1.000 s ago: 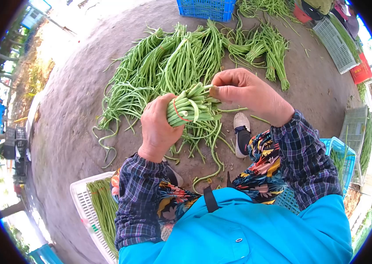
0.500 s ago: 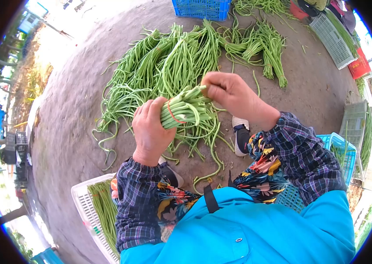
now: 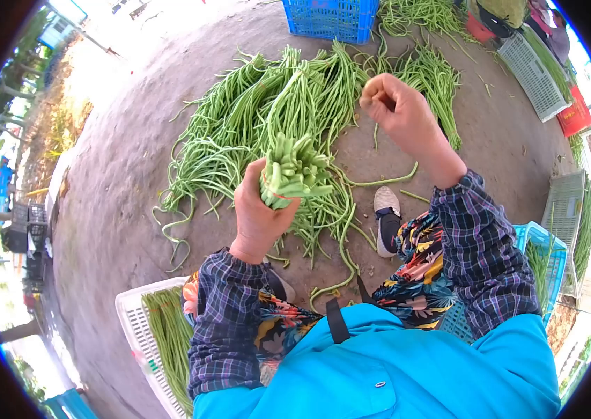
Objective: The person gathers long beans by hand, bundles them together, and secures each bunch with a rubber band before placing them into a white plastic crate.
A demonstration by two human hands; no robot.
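A right hand [image 3: 407, 119] has drawn up and away from a bundle of beans [image 3: 295, 167], leaving a clear gap where, half a second earlier, its fingers were at the stem ends. The bundle has tipped too, its ends now turned up toward the camera rather than pointing sideways. The left hand [image 3: 262, 213] alone bears it, fingers and thumb wrapped closely around the side, above the near edge of a pile [image 3: 274, 112] spread on the ground [image 3: 114, 181]. The change leaves the bundle in a one-handed grip, with its ends exposed. The right hand is curled, thumb near the bent fingers; whether anything is pinched there cannot be told. A loose bean [image 3: 386, 181] lies just beyond a shoe [image 3: 385, 201]. More beans lie lengthwise in a white crate [image 3: 128, 304] to the person's left, while a blue crate [image 3: 330, 22] stands past the pile.
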